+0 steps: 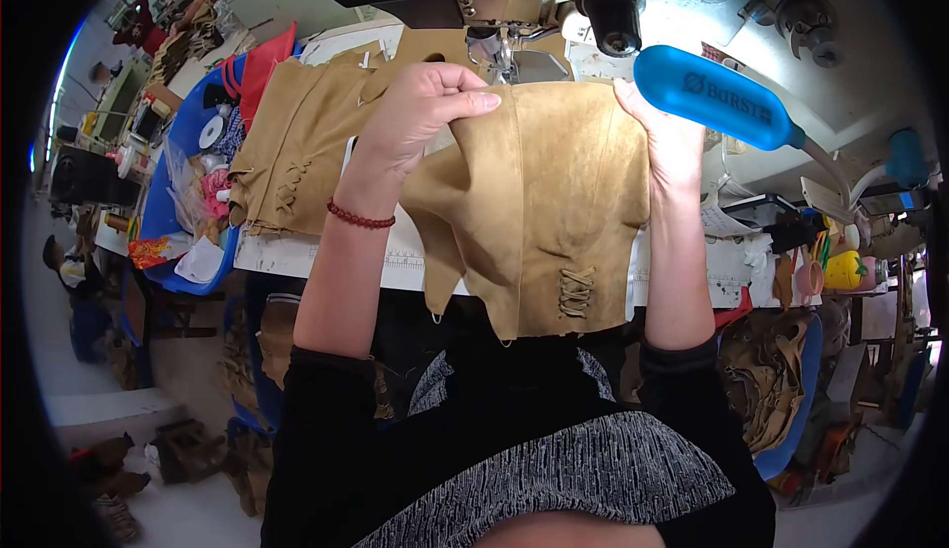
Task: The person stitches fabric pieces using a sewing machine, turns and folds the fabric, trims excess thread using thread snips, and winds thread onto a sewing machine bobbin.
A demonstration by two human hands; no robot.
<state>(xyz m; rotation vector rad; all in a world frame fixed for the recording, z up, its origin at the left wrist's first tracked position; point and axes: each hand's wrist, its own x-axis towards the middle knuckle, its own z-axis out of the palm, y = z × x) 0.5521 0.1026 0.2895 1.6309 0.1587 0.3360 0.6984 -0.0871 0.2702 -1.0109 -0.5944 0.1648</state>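
Observation:
A tan suede garment piece (559,182) with a criss-cross lace near its lower edge hangs between my two hands. My left hand (430,113) pinches its upper left edge between thumb and fingers. At the upper right edge, my right hand (670,143) grips the suede with the thumb on the near face; its other fingers are mostly hidden. Just beyond the top edge is the presser foot (505,59) of a sewing machine (509,4). Another laced suede piece (292,168) lies on the table to the left.
A blue lamp (712,98) on a bendable neck stands close to my right hand. At left, a blue tray (163,192) holds thread spools and scraps. Suede pieces (776,390) fill a blue bin at lower right. A yellow container (843,271) sits far right.

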